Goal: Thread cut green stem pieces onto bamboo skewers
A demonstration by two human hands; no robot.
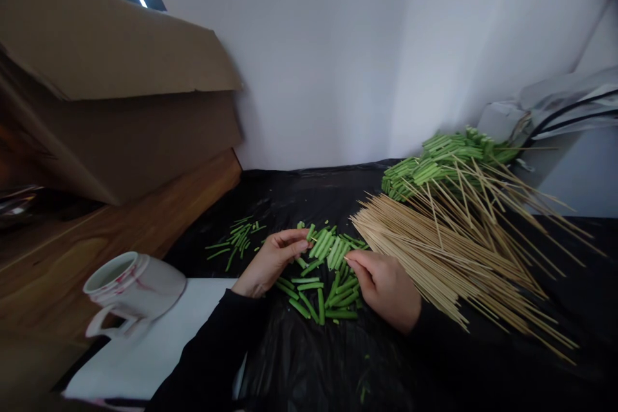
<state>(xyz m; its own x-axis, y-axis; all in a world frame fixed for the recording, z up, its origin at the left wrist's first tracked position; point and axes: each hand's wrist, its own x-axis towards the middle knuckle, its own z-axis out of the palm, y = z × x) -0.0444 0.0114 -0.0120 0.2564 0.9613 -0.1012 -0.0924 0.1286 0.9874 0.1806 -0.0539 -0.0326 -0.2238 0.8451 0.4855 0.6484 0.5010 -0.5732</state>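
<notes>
Between my hands is a row of cut green bean pieces (330,248), side by side on a thin skewer that is mostly hidden by them. My left hand (279,256) pinches a short green bean piece (311,232) at the row's left end. Closed at the other end, my right hand (387,286) grips the skewer (346,259), of which only a small bit shows. Loose green bean pieces (309,299) lie below on the black plastic sheet (294,360). A bundle of bare bamboo skewers (415,238) fans out beyond my right hand.
Skewered green beans (439,161) are piled at the back right, near a plastic bag (570,103). Thin green scraps (239,238) lie to the left. A white mug (140,286) rests tilted on white paper (164,347). A cardboard box (159,129) stands at the back left, against the wall.
</notes>
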